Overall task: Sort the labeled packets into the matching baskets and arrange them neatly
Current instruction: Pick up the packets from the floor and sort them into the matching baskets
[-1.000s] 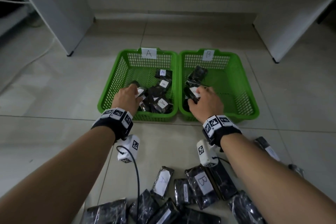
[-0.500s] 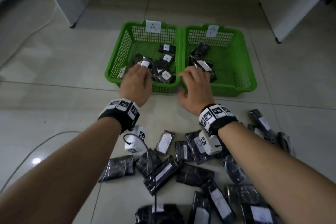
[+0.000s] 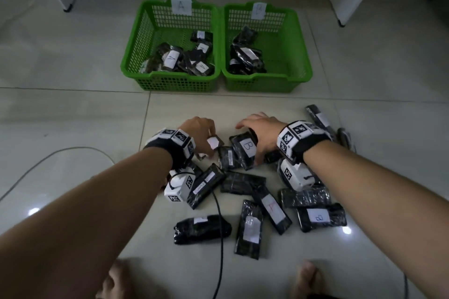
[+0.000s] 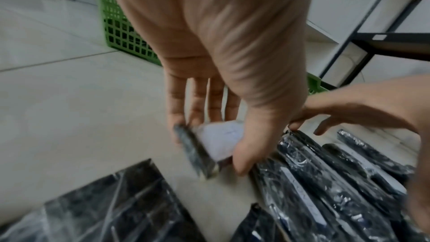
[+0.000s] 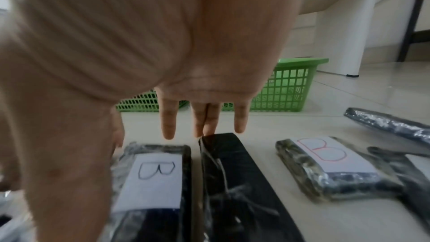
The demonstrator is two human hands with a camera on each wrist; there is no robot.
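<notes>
Left hand (image 4: 209, 73) pinches a white-labelled packet (image 4: 209, 146) at the pile's far edge. Right hand (image 5: 163, 52), fingers straight, hovers over packet B (image 5: 151, 181). Bare floor (image 3: 218, 107) separates pile from baskets (image 3: 170, 80).

Both hands are out of the baskets and down at the pile on the floor. 1.0 s ago the left hand (image 3: 198, 132) is inside basket A (image 3: 145, 31) and the right hand (image 3: 261, 128) inside basket B (image 3: 301, 39), each on packets there; 0.5 s ago they hover over the near rims. Now the left hand pinches a white-labelled packet (image 4: 209, 146) between thumb and fingers, tilted up off the tiles, while the right hand's straight fingers reach over the packet marked B (image 3: 245, 150). The camera view tips downward, showing more loose packets.
</notes>
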